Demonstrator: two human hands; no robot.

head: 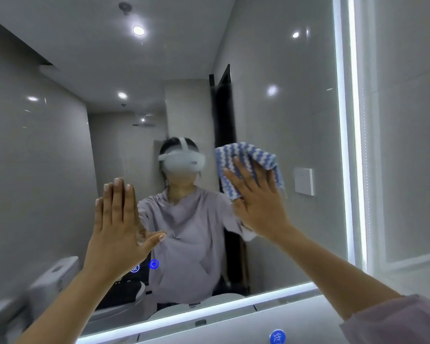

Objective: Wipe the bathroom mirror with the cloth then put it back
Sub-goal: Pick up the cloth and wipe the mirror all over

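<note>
The bathroom mirror (296, 120) fills most of the view, lit by white strips along its right and bottom edges. My right hand (256, 202) presses a blue-and-white striped cloth (243, 155) flat against the glass, right of centre, with straight fingers. The cloth bunches above and to the right of the fingers. My left hand (119, 224) lies flat on the mirror lower left of centre, fingers together and thumb spread, holding nothing.
The mirror reflects a person in a headset, a toilet at lower left and a dark doorway. Two blue touch icons (154, 264) glow on the glass by my left thumb. A white wall switch (304, 181) appears in the reflection. A blue round label (277, 336) sits below the mirror.
</note>
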